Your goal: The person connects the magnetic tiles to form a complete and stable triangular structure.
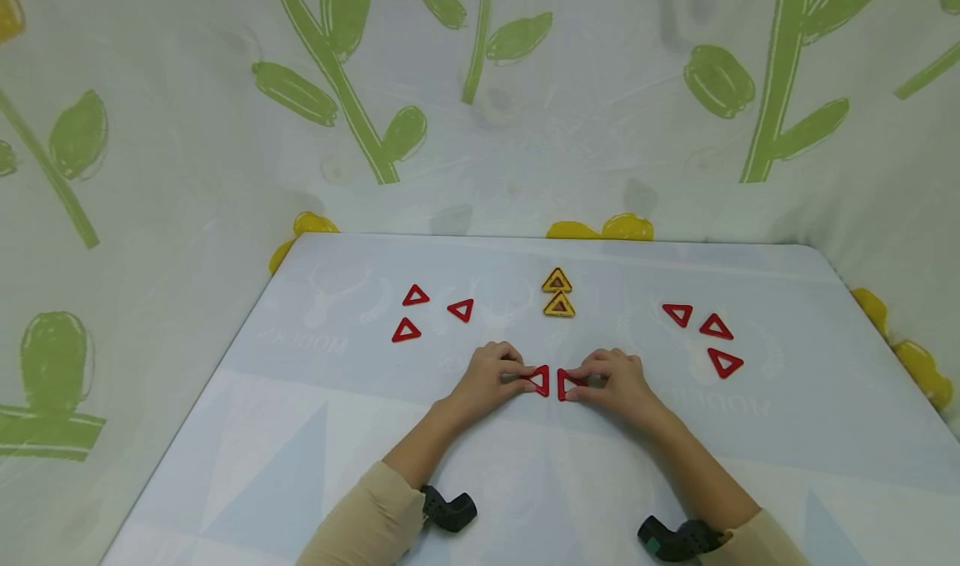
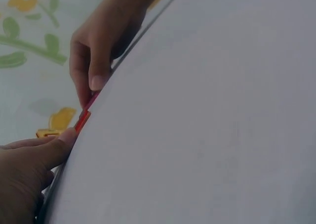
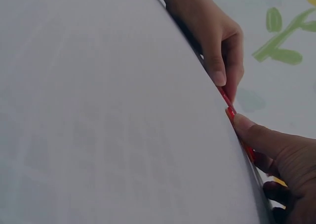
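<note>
In the head view my left hand (image 1: 491, 383) pinches a red triangle frame (image 1: 545, 381) between thumb and fingers. Facing it, my right hand (image 1: 615, 387) pinches a second red triangle frame (image 1: 562, 385). The flat sides of the two triangles face each other across a narrow gap, low at the tabletop. The left wrist view shows my left thumb on a red edge (image 2: 83, 120), with the other hand just beyond. From the right wrist, the red piece (image 3: 247, 147) lies under my right thumb. Fingers hide part of both triangles.
Two yellow triangles (image 1: 558, 305) sit one behind the other beyond my hands. Three red triangles (image 1: 407, 330) lie at the left and three more red triangles (image 1: 725, 363) at the right. The pale table (image 1: 450, 483) meets a leaf-patterned backdrop (image 1: 525, 157) at its far edge.
</note>
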The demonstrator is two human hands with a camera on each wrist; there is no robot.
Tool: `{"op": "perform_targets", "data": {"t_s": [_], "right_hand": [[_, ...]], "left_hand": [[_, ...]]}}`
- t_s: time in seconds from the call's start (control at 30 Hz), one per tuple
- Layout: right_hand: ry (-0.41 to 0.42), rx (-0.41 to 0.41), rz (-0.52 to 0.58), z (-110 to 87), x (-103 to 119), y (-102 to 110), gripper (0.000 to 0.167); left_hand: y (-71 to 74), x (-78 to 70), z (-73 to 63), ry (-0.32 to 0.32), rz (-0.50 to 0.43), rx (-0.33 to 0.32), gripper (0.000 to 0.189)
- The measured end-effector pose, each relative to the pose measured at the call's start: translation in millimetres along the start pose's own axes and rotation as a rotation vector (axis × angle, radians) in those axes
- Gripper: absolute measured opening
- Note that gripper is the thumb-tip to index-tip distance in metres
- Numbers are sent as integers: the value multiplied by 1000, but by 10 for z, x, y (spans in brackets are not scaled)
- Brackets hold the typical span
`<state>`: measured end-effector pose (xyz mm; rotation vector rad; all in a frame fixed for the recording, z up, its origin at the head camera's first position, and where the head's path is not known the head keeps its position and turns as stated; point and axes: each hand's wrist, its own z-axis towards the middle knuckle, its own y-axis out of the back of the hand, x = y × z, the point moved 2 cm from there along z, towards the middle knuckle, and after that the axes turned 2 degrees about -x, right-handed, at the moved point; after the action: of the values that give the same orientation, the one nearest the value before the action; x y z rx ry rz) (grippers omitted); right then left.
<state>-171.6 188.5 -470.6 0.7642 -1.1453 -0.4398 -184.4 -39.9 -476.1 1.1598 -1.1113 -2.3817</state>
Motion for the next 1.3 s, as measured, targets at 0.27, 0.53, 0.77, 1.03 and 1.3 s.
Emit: {"op": "perform_targets", "data": {"t_s": [0.27, 0.53, 0.77, 1.03, 1.3], "right_hand": [[5, -29, 13, 8, 15, -30, 29], [83, -116, 12, -17, -13, -74, 29], [83, -134, 7, -21, -21, -91, 30], [57, -145, -6, -35, -24, -101, 29], [20, -107, 21, -65, 17, -49, 30]], "left_hand": [[-36, -26, 42, 3, 6, 10, 27], [-46, -31, 45, -22, 24, -12, 26], [-45, -22, 40, -51, 43, -18, 26], [-87, -121, 78, 135, 93, 41, 36], [-114, -210, 65, 236, 95, 77, 41]]}}
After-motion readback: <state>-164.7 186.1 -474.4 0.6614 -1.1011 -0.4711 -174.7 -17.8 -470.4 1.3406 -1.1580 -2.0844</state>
